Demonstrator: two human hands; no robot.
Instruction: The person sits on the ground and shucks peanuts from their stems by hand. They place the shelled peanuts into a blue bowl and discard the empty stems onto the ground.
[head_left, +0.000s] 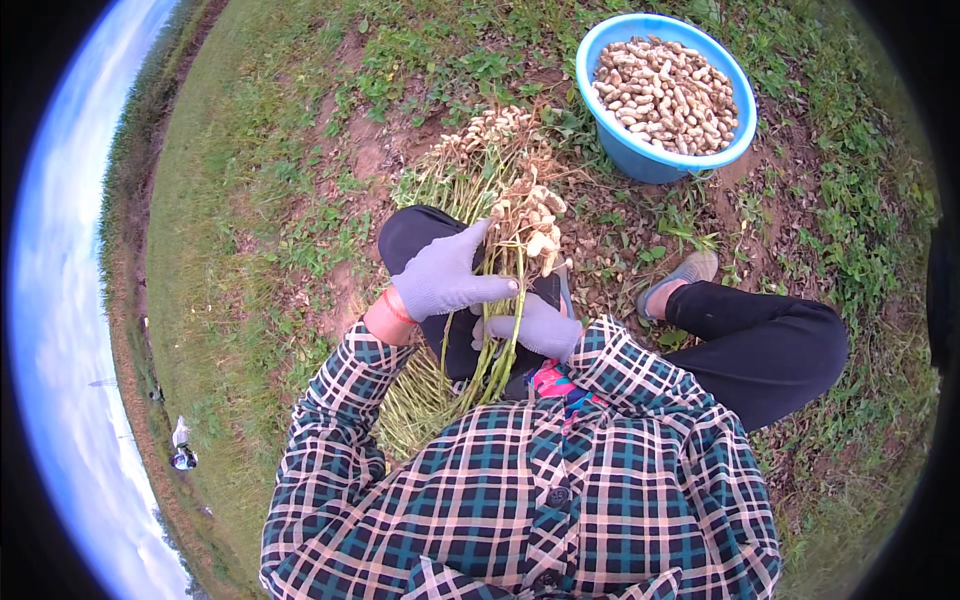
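Note:
Both hands wear pale grey-purple knit gloves. A bunch of uprooted peanut plants (495, 371) lies across my lap, green stems towards my body. Its roots and clustered peanut pods (541, 217) point away from me. My left hand (454, 274) grips the stems just below the pods, thumb across their front; some of its fingers are hidden. Lower on the same stems is my right hand (536, 326), its thumb in front and fingertips showing behind them. Beyond my left knee lie more peanut plants (480, 139) with pods attached.
A blue plastic tub (645, 166) holding many loose peanuts (667, 97) stands on the ground at the upper right. Stripped-looking stems (409, 409) lie by my left side. My bent right leg (757, 341) reaches out to the right. Weeds and bare soil (360, 154) surround me.

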